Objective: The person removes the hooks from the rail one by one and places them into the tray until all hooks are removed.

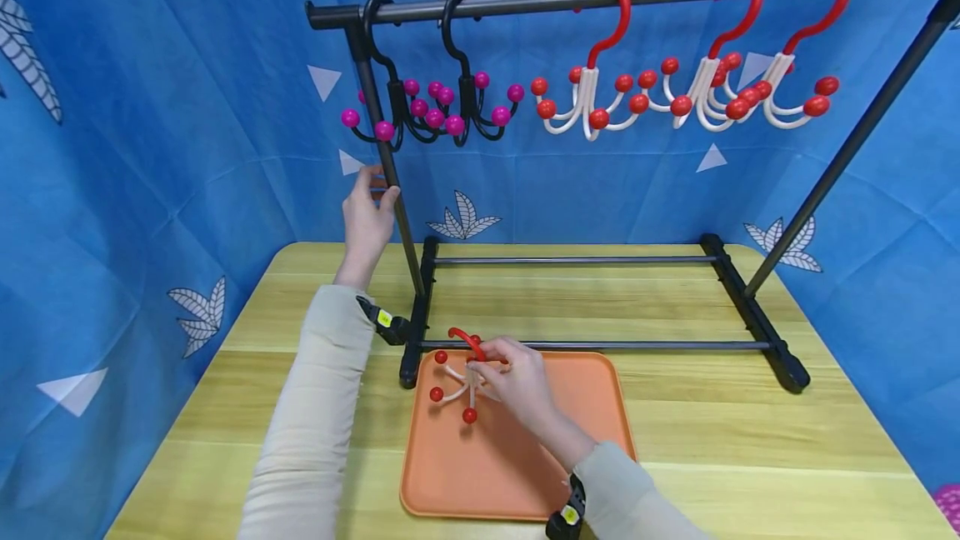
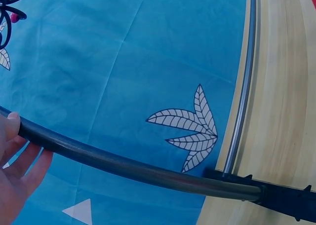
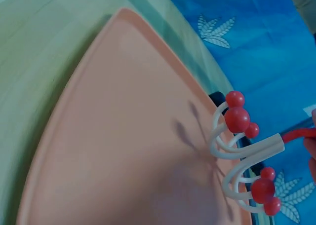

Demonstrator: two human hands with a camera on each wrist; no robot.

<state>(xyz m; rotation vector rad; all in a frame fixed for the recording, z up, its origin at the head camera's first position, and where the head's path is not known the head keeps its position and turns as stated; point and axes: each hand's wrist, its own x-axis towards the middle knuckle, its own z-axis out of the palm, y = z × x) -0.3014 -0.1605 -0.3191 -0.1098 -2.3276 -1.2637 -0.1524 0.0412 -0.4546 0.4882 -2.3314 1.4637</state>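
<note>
Blue cloth (image 1: 187, 65) fills the whole background, leaf prints and pale triangles all over it! In front, the wooden table (image 1: 750, 440), and standing on it the black rack (image 1: 525, 2), top bar running high across. Just in front of its base sits my orange tray (image 1: 525, 473). Up on the bar: two black hangers (image 1: 467, 94) to the left, three red-and-white hangers (image 1: 590, 94) further right. And here's another, the loose hanger (image 3: 264, 148), raised over the tray's far left corner! My left hand (image 1: 367, 219) grips the rack's left post (image 1: 407, 232), thumb against fingers; my right hand (image 1: 521, 382) pinches the loose hanger's red hook, red balls (image 1: 469, 415) spread below.
</note>
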